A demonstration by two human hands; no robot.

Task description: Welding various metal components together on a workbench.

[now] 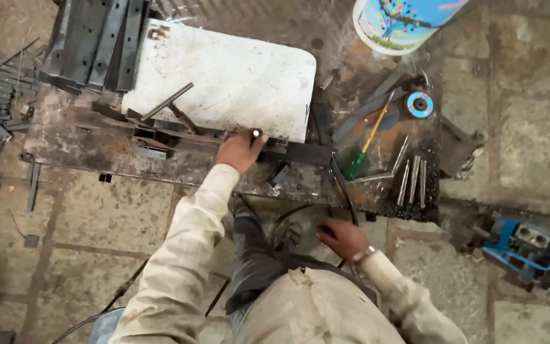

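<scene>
The left hand [240, 151] is closed round a short metal piece with a bright round end [256, 134], pressing it against a dark steel bar [300, 153] that lies along the near edge of the low steel bench [71, 143], about midway along that edge. The fingers wrap the piece fully, thumb side up. The right hand [342, 239] hangs lower, off the bench's near edge, fingers curled loosely beside a black cable [345, 185] that runs down from the bench; whether it grips the cable or anything else cannot be told. A watch sits on that wrist. Just behind the left hand a white, scuffed board [224, 76] covers the bench's middle, with a grey rod [167, 102] resting across its near left corner. At the far left corner, perforated steel strips [97, 41] are stacked. Toward the right edge lie a green-handled screwdriver [364, 146], three short steel rods [413, 178] and a blue-centred grinding disc [420, 104]. A painted bucket [402, 22] stands beyond the far right corner, and a blue machine [529, 248] sits on the stone floor to the right.
</scene>
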